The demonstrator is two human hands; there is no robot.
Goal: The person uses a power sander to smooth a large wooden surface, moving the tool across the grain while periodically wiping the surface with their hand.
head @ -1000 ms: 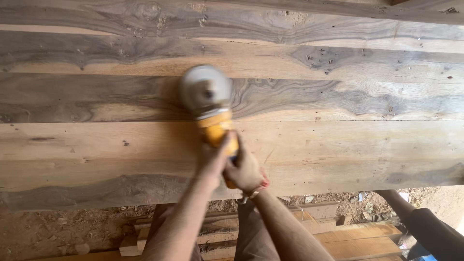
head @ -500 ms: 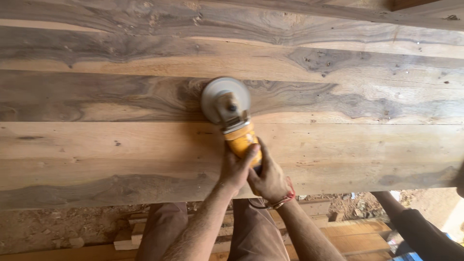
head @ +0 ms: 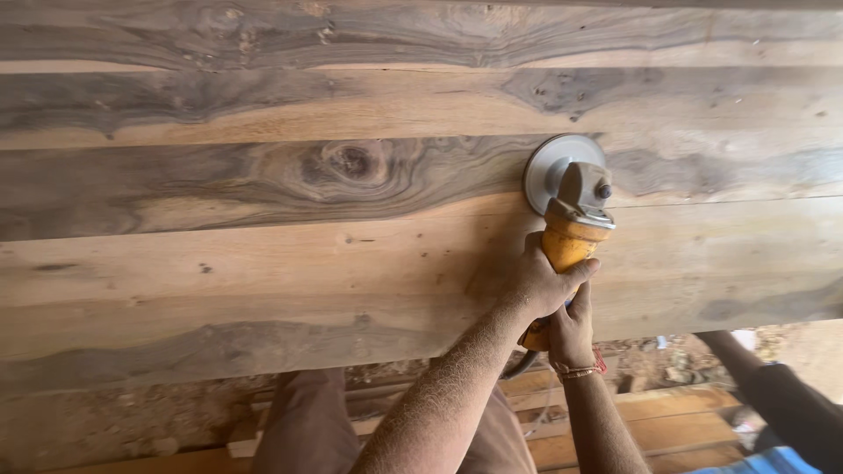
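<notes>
My left hand (head: 542, 283) is wrapped tight around the yellow body of the grinder (head: 569, 230), fingers curled over its top. My right hand (head: 571, 332) grips the rear of the handle just behind the left; its fingers are mostly hidden. The grinder's disc (head: 546, 165) lies on the wooden slab (head: 263, 254) just beyond my hands. Its cord (head: 518, 366) drops out of sight below my wrists.

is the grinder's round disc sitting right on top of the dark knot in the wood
No, the yellow angle grinder's round grey disc lies well right of the dark knot.
</notes>
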